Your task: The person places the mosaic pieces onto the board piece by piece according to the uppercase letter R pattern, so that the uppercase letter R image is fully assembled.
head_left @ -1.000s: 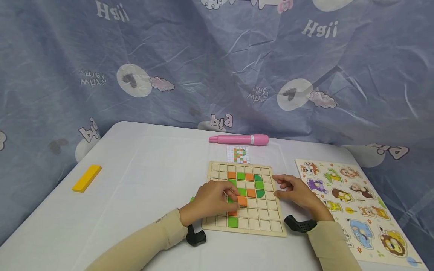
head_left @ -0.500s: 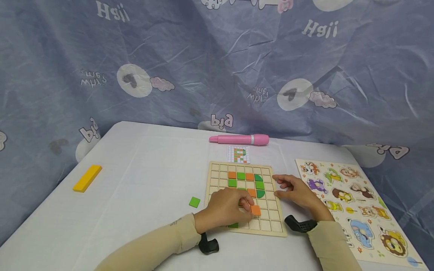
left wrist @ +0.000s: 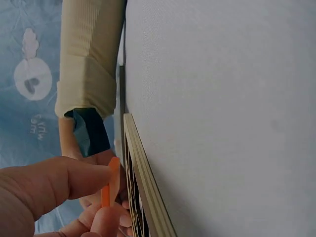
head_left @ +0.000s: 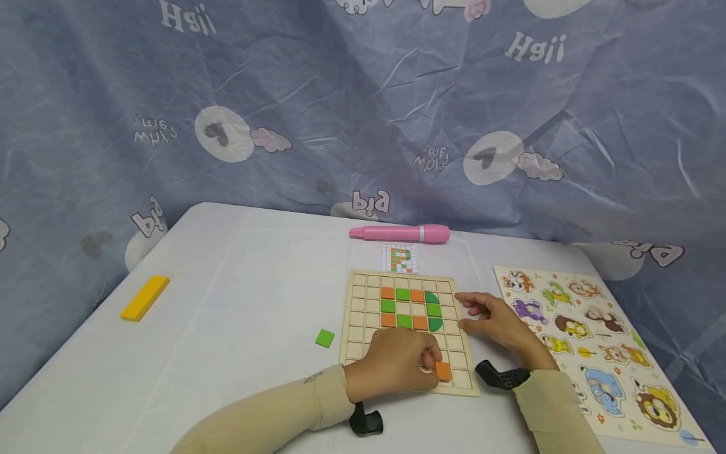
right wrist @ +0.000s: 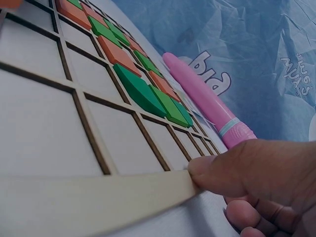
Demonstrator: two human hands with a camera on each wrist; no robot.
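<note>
My left hand (head_left: 399, 359) pinches an orange square tile (head_left: 443, 372) between thumb and fingers, over the lower right cells of a wooden grid board (head_left: 455, 342). In the left wrist view the orange tile (left wrist: 113, 180) is held on edge, close beside the board's rim. Orange and green tiles fill several cells in the board's upper half; my left hand hides cells lower down. At the board's right edge lies my right hand (head_left: 496, 321). The right wrist view shows its thumb (right wrist: 222, 170) touching the rim, with the other fingers loosely bent below.
A loose green tile (head_left: 325, 338) lies left of the board. Behind it are a small pattern card (head_left: 399, 258) and a pink marker-shaped pen (head_left: 397, 234). An animal puzzle board (head_left: 501, 275) stands at the right, a yellow block (head_left: 145, 298) at the far left.
My left hand has moved right and toward me across the board with the orange tile, uncovering the loose green tile and upper left tiles. My right hand has stayed at the edge.
</note>
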